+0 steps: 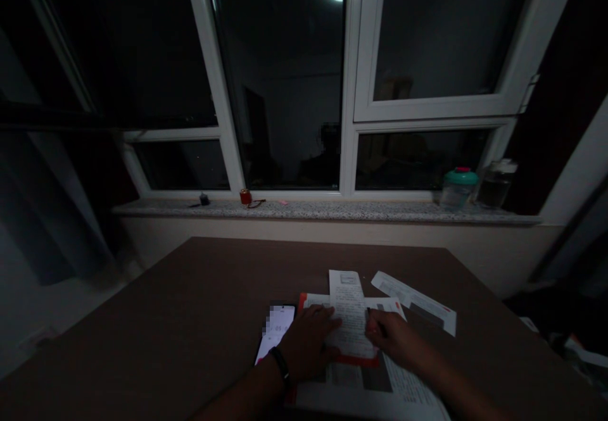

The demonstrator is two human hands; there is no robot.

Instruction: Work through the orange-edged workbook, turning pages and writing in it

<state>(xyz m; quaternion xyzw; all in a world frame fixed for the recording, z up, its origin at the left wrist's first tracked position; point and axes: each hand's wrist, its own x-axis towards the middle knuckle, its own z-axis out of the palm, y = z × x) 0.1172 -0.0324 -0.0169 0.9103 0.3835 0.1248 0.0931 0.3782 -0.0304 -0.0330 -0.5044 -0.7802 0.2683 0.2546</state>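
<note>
Nearest, at the bottom edge of the brown table (190, 294), lies an open booklet (370, 392) with smooth, pale printed pages and a red-orange border. The left hand (308, 343) rests palm down, fingers nearly flat and slightly spread, pressing on a long, narrow sheet of printed paper (349, 313) without gripping it. A black wristband (280, 365) circles the left wrist. The right hand (394, 339) sits just beside the sheet, its fingers curled closed around what seems to be a slim dark pen (375, 323), though the pen is small and partly hidden. The sheet lies across the booklet and a red-edged paper beneath it, its upper end reaching farther up the table.

Left of the left hand, a flat, glossy smartphone (274, 332) lies on the table, its lit screen partly blurred. Right of the sheet, a long paper strip (413, 301) with a red mark lies at an angle.

Beyond the table runs a speckled stone windowsill (323, 212). On it stand a small red spool (246, 197), a small dark object (204, 200), a translucent container with a green lid (458, 187), and a glass jar (496, 185). Above rises a white-framed window (349, 92) with dark panes.
</note>
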